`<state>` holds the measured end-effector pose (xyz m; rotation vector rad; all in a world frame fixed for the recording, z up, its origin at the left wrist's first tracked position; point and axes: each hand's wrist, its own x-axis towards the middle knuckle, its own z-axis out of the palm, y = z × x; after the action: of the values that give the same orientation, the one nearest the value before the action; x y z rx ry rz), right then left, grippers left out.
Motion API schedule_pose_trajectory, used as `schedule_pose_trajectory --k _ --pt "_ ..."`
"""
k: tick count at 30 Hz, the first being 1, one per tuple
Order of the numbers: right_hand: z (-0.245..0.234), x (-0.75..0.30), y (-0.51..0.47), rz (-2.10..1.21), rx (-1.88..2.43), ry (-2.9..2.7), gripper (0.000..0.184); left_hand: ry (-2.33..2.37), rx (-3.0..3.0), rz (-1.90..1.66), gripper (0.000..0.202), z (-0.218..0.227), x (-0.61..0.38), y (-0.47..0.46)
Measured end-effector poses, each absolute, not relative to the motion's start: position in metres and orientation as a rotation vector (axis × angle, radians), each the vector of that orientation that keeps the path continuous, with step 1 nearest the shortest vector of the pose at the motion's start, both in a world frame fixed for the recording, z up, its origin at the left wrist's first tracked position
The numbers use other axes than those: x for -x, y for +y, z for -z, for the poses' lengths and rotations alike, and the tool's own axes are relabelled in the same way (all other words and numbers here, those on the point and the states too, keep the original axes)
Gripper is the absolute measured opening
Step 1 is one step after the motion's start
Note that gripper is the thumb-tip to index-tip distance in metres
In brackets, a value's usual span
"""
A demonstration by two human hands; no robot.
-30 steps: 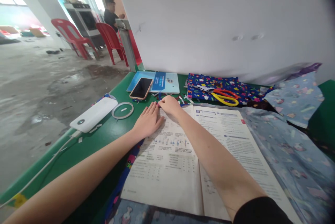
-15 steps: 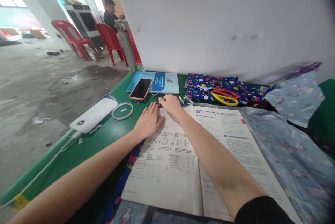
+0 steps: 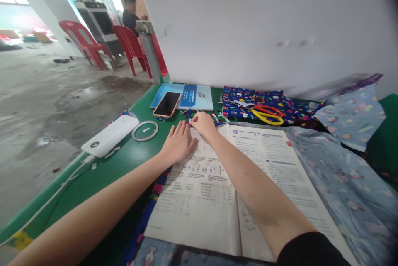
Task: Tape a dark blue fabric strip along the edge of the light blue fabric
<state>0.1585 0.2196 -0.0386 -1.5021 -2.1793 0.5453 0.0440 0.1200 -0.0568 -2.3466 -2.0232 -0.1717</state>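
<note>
An open book [image 3: 202, 220] lies on cloth, its printed pages facing up. My left hand [image 3: 178, 143] rests flat on the book's upper left corner, fingers stretched toward its top edge. Right beside those fingertips, my right hand [image 3: 203, 125] is closed in a pinch at the top edge. Its fingers appear to hold the edge of dark blue patterned cloth [image 3: 155, 191], which shows from under the book's left side. The pinched spot is small and partly hidden by the fingers. Light blue patterned cloth [image 3: 338, 170] spreads under and right of the book.
Beyond the hands lie a phone [image 3: 167, 104] on a blue booklet [image 3: 203, 96] and scissors [image 3: 267, 115] on folded blue cloth [image 3: 239, 96]. On the green table's left are a clear ring [image 3: 144, 131] and a cabled power bank [image 3: 108, 135]. A white board [image 3: 264, 29] stands behind.
My right fingers have shifted slightly at the book's top edge, and a bit of dark blue material now sticks up beside them. My left hand stays flat. The view has shifted slightly.
</note>
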Motion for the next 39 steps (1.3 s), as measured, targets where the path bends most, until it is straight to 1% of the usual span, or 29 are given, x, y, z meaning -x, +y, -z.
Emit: schedule_pose_trajectory --k 6,11,13,18,21,25,29,33,39 --pt "0.038 -0.157 0.217 -0.49 1.53 -2.223 0.014 -2.006 2.381 0.28 0.069 0.058 -0.042 0.121" --pt "0.037 -0.159 0.216 -0.502 1.493 -2.227 0.014 -1.964 2.33 0.58 0.05 0.054 -0.027 0.135" --pt "0.037 -0.161 0.218 -0.556 1.469 -2.195 0.016 -1.919 2.322 0.691 0.045 0.052 -0.018 0.144" --pt "0.037 -0.167 0.224 -0.802 1.422 -2.07 0.022 -1.807 2.316 0.783 0.036 0.051 -0.005 0.165" --pt "0.035 -0.169 0.223 -0.831 1.385 -2.089 0.023 -1.771 2.362 0.825 0.032 0.055 0.0 0.175" --pt "0.032 -0.169 0.22 -0.779 1.385 -2.151 0.018 -1.83 2.455 0.905 0.025 0.057 0.004 0.183" --pt "0.032 -0.167 0.219 -0.713 1.409 -2.193 0.018 -1.943 2.449 0.974 0.02 0.051 0.003 0.182" --pt "0.033 -0.167 0.221 -0.685 1.396 -2.25 0.019 -2.123 2.395 1.035 0.019 0.047 0.002 0.178" --pt "0.033 -0.168 0.222 -0.684 1.368 -2.294 0.017 -2.198 2.293 1.178 0.019 0.053 0.009 0.18"
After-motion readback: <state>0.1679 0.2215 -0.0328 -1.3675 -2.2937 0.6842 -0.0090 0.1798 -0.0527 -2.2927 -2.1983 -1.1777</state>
